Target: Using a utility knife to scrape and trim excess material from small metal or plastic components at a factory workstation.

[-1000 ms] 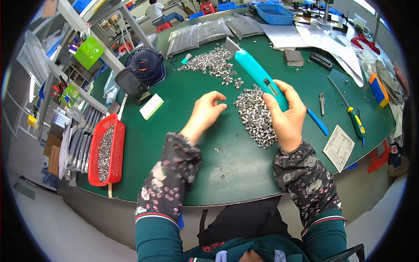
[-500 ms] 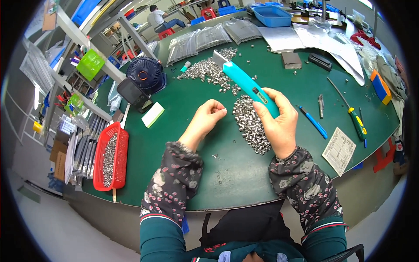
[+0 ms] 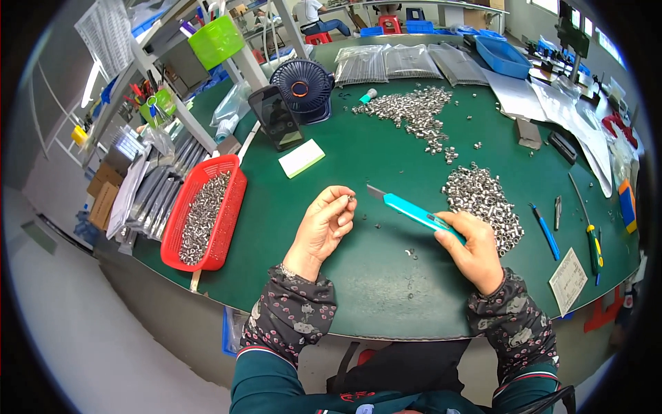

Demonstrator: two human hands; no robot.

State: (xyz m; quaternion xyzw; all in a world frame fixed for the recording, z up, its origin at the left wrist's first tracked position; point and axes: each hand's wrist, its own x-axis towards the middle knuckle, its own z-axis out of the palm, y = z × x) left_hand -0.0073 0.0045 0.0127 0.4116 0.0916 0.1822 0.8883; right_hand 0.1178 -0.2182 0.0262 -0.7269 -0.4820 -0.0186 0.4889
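Between the thumb and forefinger of my left hand sits a small metal sleeve, partly hidden by the fingertips. My right hand is wrapped round a turquoise utility knife. Its bare blade points left toward the sleeve, a short gap apart from it. Beside the right hand lies a near pile of shiny metal sleeves. A larger, spread-out heap of such sleeves is farther back. Tiny scraps lie on the green table between my forearms.
A red basket of small metal parts stands at the left edge. Behind it are a phone, a dark fan and a sticky-note pad. To the right lie a blue pen-like tool, a screwdriver and a paper label.
The knife has swung down from pointing up and away to pointing left, its blade now near my left fingertips. The head view has turned left, so the table appears shifted right.
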